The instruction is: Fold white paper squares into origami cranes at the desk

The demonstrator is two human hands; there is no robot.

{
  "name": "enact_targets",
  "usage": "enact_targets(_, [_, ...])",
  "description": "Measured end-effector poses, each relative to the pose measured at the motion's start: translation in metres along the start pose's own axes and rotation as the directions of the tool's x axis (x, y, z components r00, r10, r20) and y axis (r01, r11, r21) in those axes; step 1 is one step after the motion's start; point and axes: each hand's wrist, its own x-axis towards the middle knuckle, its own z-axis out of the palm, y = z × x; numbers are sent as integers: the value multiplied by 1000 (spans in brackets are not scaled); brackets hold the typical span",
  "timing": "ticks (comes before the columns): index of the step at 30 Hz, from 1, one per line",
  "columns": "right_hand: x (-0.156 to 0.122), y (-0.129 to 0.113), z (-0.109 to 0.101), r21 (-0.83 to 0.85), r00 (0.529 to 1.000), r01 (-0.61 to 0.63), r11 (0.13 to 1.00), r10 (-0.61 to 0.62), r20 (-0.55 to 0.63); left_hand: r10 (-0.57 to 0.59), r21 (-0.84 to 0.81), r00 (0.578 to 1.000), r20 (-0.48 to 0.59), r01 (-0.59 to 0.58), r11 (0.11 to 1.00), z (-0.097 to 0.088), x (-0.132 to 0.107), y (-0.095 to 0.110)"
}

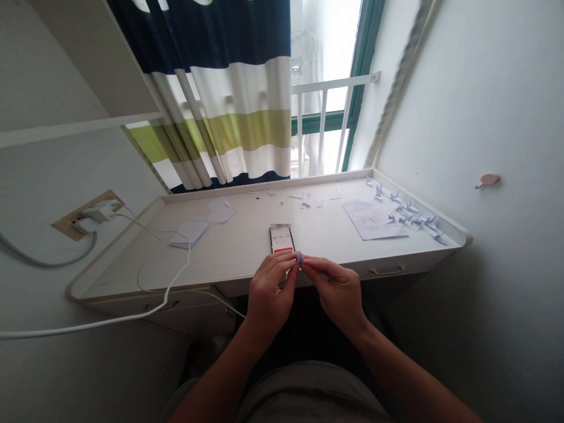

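Observation:
Between my fingertips, at the desk's front edge, is a small piece of folded paper (pixel 300 258). My left hand (pixel 274 288) pinches it from the left, thumb and fingers pressed together. From the other side my right hand (pixel 337 286) grips it with thumb and forefinger. Its exact shape is too small to make out. Just beyond my left fingers lies a phone (pixel 282 238) with a timer on its screen; its lower end is partly hidden. Several folded paper cranes (pixel 409 207) stand along the right side of the desk.
The white desk (pixel 238 244) has a raised rim. A written sheet (pixel 374 222) lies near the cranes, loose paper squares (pixel 190 231) at left, and paper scraps (pixel 307 200) at the back. A white cable (pixel 176 273) runs from a wall charger (pixel 103 211) across the left front.

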Motion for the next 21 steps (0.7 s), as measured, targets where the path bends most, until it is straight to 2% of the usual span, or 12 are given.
enact_targets(3, [0,5,2,17,1000,5,1000,-5,-27,-40,-27,999,-22,39,999,0,0,1])
enact_targets(5, [0,7,2,47,998,-10,999,13,-67,-146,-93,989,-27,143,985,1,0,2])
enact_targets(8, [1,8,3,101,996,-17,995,25,-80,-367,-254,930,-2,355,900,2,0,4])
enact_targets(10, [2,7,2,116,997,-20,993,27,-66,-468,-353,883,30,448,822,3,0,3])
enact_targets(14, [4,6,0,176,995,-95,980,98,-8,-528,-438,846,76,504,744,3,0,1])
enact_targets(18, [8,6,-3,236,975,-201,951,171,144,-555,-453,824,108,538,711,2,-1,-1])
enact_targets(21, [10,7,-5,239,969,-215,947,176,174,-586,-476,799,137,572,668,1,-1,-1])
